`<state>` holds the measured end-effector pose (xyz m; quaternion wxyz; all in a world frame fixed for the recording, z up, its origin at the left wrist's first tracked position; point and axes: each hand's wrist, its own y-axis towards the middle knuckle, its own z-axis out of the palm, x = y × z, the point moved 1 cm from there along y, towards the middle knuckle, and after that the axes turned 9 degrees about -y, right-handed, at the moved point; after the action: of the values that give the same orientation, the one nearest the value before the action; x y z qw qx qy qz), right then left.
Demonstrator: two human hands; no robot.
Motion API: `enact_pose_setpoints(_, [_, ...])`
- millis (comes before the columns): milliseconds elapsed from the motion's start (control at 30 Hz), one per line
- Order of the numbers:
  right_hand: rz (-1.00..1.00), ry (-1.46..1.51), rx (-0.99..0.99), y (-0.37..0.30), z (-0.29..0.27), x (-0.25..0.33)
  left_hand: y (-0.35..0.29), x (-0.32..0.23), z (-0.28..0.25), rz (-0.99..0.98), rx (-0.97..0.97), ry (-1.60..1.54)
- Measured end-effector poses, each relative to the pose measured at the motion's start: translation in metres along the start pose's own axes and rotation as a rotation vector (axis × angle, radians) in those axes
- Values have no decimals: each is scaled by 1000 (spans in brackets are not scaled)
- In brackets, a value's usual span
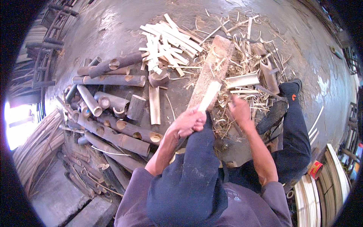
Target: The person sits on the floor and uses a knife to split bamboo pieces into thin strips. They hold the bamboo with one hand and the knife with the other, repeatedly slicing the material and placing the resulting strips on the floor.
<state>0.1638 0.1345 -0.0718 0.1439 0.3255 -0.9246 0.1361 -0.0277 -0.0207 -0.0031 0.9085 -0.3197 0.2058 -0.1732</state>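
The bamboo strip lies at the center of the work area, directly ahead of the left hand and to the left of the right hand. Its near end is enclosed in the left hand, with the fingers wrapped around it; its free length extends away from the person, angled to the right, over the wooden board. The right hand is positioned just beside the strip, separated from it by a narrow gap. Its fingers are curled; whether they grip a tool cannot be determined. The two hands are apart from each other. The strip is pale cream, flat and straight, with a bluntly cut far end edged in brown. The board is reddish-brown, rough-faced and inclined in the same direction as the strip. Thin shavings cover the floor to the right of the board. A wider split bamboo piece lies beyond the right hand. Dark bamboo tubes are stacked to the left, below a pile of pale strips.
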Motion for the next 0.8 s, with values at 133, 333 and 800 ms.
enact_pose_setpoints(133, [235, 74, -117, 6, -5, -81, -3, -15, -14, 275, -204, 62])
enact_pose_setpoints(333, [345, 173, 158, -53, -45, -40, 76, -139, -117, 754, -420, 202])
enact_pose_setpoints(800, [432, 373, 358, -140, 29, -9, 235, -27, 60, 923, 52, 1522])
